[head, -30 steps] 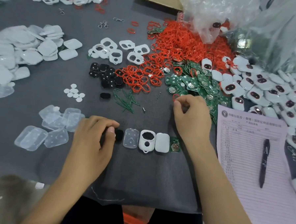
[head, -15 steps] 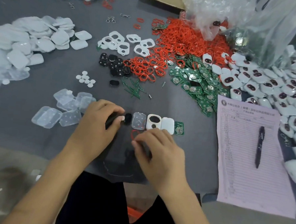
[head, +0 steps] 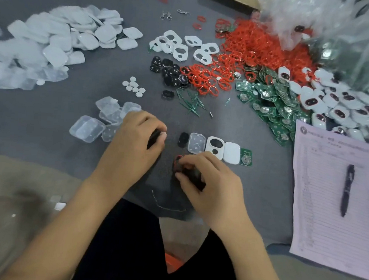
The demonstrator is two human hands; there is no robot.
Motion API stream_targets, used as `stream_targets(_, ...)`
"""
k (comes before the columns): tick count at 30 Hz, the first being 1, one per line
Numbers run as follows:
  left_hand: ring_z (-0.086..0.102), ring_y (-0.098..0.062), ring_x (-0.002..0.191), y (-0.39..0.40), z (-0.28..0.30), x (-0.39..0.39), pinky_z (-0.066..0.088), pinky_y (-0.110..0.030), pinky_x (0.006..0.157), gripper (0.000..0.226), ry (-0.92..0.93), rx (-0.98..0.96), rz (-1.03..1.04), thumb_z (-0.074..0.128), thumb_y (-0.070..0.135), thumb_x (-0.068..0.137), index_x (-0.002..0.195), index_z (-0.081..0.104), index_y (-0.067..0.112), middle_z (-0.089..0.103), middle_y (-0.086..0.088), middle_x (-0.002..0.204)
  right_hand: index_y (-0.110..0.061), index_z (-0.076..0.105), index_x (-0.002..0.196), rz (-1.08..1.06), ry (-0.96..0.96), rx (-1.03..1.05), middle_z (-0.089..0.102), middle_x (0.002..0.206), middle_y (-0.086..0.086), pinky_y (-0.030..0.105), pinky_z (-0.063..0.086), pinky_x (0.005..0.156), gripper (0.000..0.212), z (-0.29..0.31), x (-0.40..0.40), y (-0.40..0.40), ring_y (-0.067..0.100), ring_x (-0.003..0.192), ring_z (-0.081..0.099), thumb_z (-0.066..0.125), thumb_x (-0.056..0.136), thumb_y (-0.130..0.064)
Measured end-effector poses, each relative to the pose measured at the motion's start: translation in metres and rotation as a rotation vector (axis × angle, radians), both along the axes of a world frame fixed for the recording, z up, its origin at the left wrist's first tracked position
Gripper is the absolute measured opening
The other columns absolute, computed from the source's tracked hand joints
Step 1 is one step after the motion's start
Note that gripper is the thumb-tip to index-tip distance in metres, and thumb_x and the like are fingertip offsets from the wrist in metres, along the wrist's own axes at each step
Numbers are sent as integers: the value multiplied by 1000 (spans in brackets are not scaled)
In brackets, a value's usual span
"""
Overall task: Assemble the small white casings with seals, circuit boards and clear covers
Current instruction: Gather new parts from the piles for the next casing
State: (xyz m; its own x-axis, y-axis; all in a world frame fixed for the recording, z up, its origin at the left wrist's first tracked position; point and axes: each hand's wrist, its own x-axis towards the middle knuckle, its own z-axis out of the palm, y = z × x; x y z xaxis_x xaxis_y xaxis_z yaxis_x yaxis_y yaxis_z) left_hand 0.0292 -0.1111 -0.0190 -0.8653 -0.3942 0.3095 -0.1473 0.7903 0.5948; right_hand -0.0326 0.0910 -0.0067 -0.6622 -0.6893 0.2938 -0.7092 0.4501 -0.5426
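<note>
A row of parts lies on the grey cloth in front of me: a black pad [head: 183, 139], a clear cover [head: 196, 143], a white casing front with two holes [head: 215, 147], a plain white casing back [head: 231, 152] and a green circuit board [head: 246, 157]. My left hand [head: 134, 145] is curled around a small black object just left of the row. My right hand [head: 207, 179] pinches a red seal ring [head: 176, 161] below the row, fingers bent over it.
Piles surround the work spot: red seals [head: 250, 51], green boards [head: 273, 106], finished white casings [head: 339, 101], white fronts [head: 180, 46], black pads [head: 170, 72], clear covers [head: 107, 118], white backs [head: 56, 39]. A paper sheet [head: 325, 211] with a pen [head: 346, 189] lies at right.
My right hand came back from the board pile to the spot below the row, bringing a red seal ring. The left hand stayed beside the row holding its black object.
</note>
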Motion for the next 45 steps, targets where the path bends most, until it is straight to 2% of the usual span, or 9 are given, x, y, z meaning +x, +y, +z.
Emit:
stream_targets(5,51,-27,109,3,-4,4,33,-16,101,12,86,-66,63,75,13,93,104,72,12,62,-1,108,-25,78,98,32,48,32,66,93,-9,35,54,59,9,-2,-11,-4,4,74,59,79,90,-19)
stream_targets(8,50,-28,113,4,-6,5,43,-40,99,12,97,-154,143,76,21,91,102,74,17,65,1,113,-23,78,95,13,175,21,63,86,-3,36,50,53,5,-1,-11,-14,19,76,64,75,92,-20)
stream_targets(11,48,-30,119,2,-7,4,44,-49,100,12,63,-140,176,72,29,93,100,76,21,64,1,119,-17,77,91,12,253,-10,62,84,1,37,49,57,4,-1,-10,-32,24,79,62,73,92,-17)
stream_targets(15,45,-27,122,0,-9,3,45,-51,99,18,60,-76,134,61,28,94,99,75,18,62,0,119,-10,74,87,31,283,-59,65,97,8,41,48,73,3,-2,-18,-49,32,86,54,70,86,-10)
stream_targets(20,45,-26,121,1,-9,2,46,-50,98,11,58,-76,126,67,22,92,99,74,17,62,1,119,-10,70,85,19,278,-21,64,121,13,49,45,83,4,-5,-31,-59,39,104,53,69,83,-12)
stream_targets(32,49,-28,121,2,-7,3,46,-47,99,16,45,-61,115,70,10,93,107,76,14,64,-2,118,-18,72,86,9,310,-47,72,98,-11,41,42,79,6,-8,-39,-63,28,94,59,77,82,-21)
stream_targets(35,49,-27,121,2,-7,4,46,-46,98,13,52,-72,116,70,13,94,106,76,14,64,-1,117,-18,70,95,-52,278,-47,70,91,-13,40,42,81,20,-7,-37,-62,26,95,60,78,77,-21)
stream_targets(40,50,-27,122,3,-6,4,45,-48,100,10,54,-97,97,72,19,94,103,76,15,64,-1,117,-16,69,118,-84,251,-49,74,104,-14,36,42,86,42,-6,-35,-60,25,105,59,75,76,-19)
stream_targets(45,52,-28,121,2,-6,3,45,-49,100,10,41,-101,91,73,22,94,102,76,16,64,0,116,-17,71,120,-65,280,-25,74,105,-12,43,45,83,45,-7,-35,-58,30,102,61,74,75,-18)
